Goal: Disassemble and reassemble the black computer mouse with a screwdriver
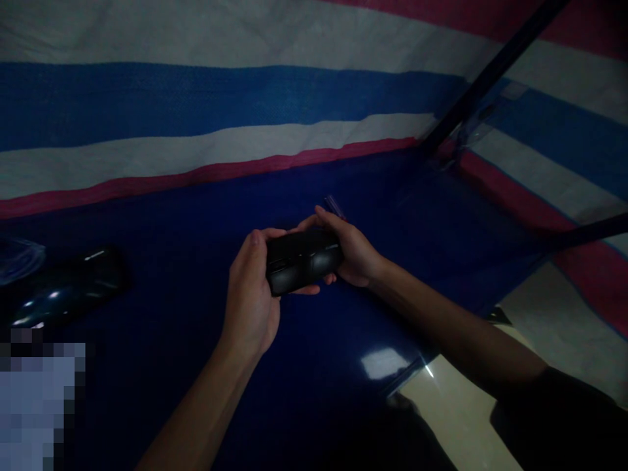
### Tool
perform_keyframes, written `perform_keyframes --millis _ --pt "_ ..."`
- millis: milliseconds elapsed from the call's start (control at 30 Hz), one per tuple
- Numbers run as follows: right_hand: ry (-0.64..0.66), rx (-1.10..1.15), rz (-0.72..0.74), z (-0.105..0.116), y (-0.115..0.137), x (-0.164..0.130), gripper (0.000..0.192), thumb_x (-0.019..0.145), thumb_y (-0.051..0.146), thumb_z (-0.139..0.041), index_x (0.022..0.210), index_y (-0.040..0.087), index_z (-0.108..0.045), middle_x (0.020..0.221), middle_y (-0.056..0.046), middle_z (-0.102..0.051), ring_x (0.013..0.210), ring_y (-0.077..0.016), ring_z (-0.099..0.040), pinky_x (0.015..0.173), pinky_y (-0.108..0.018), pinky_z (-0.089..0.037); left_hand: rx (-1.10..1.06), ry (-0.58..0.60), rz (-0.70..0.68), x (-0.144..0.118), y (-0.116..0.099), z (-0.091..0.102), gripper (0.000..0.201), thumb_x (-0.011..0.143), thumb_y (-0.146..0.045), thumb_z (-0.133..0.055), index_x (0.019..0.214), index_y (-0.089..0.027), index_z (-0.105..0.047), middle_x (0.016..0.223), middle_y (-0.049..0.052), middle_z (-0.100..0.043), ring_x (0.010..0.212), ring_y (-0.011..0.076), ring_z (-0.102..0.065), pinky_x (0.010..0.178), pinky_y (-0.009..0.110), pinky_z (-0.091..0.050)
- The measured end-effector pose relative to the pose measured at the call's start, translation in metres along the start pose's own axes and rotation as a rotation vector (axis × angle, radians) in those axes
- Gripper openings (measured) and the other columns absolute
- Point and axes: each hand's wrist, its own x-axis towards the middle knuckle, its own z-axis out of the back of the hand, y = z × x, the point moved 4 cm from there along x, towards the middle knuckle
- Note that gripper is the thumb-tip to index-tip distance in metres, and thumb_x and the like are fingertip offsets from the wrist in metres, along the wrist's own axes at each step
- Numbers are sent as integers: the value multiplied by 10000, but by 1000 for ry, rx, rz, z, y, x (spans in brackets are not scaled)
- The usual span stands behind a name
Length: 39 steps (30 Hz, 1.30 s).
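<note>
Head view: both hands [294, 275] clamp a black mouse [303, 260] above glossy blue table [196, 216], striped tarp [196, 98] behind.

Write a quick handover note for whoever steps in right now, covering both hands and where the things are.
Left hand: wrapped around the near end of a black computer mouse.
Right hand: gripping the mouse's far end, fingers over the top.
The mouse is held above the dark blue table, not resting on it.
A glossy black object lies at the left, untouched.
Too dark to tell what has been done to the mouse.
</note>
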Motion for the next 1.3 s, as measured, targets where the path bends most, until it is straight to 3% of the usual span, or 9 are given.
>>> perform_keyframes --millis 133,333,633,767,933,1033,1133,1200,1300 --pt "-30 -63 47 -1 1 -1 312 881 482 -488 885 183 -576 604 26 -581 324 -82 -486 260 -190 -381 -23 -40 32 1 3 2 306 823 -476 -583 899 -179 -595 970 62 -678 703 195 -698 420 274 -566" --pt "-44 -212 160 -3 11 -5 266 880 422 -507 867 176 -606 650 10 -592 358 -80 -498 272 -198 -386 -44 -65 94 4 3 4 241 836 -403 -573 872 -167 -605 923 58 -684 649 191 -687 392 282 -555" --pt "6 -214 159 -2 11 -1 307 894 464 -485 901 175 -589 606 2 -592 374 -117 -545 279 -205 -375 55 -73 -67 9 -1 6 286 791 -442 -623 842 -160 -620 800 42 -663 550 148 -642 379 229 -527" --pt "-69 -250 231 0 6 2 362 877 519 -487 882 179 -612 604 7 -564 356 -89 -480 278 -209 -354 18 -53 -34 8 3 5 270 802 -443 -603 849 -178 -610 853 43 -668 643 161 -665 444 237 -552" --pt "-146 -289 327 1 8 0 280 887 409 -468 811 182 -614 648 4 -536 394 -67 -453 273 -181 -329 -13 28 -16 7 7 2 209 783 -401 -627 870 -214 -589 924 20 -649 737 195 -671 499 312 -578" --pt "-135 -266 326 3 13 0 234 874 387 -487 836 190 -608 680 9 -534 400 -57 -441 275 -169 -322 122 13 -131 8 4 4 228 767 -416 -647 876 -219 -614 939 22 -640 840 204 -654 643 334 -585" --pt "-146 -258 305 8 18 0 182 855 351 -517 853 192 -604 685 15 -533 398 -55 -428 271 -166 -310 467 -11 -385 6 -2 4 263 768 -429 -658 931 -223 -654 989 36 -646 989 212 -607 904 364 -505" --pt "-151 -256 301 11 20 0 146 843 318 -533 852 189 -602 688 17 -539 405 -55 -429 275 -162 -304 721 42 -541 2 -3 -1 368 716 -419 -718 1027 -235 -651 1078 46 -643 1070 234 -573 1009 391 -420" --pt "-115 -259 298 8 20 -2 178 864 339 -508 905 196 -605 706 15 -569 397 -53 -421 281 -164 -277 953 156 -652 -3 0 -7 588 627 -362 -795 1172 -251 -603 1210 65 -608 1153 272 -532 1053 431 -359"
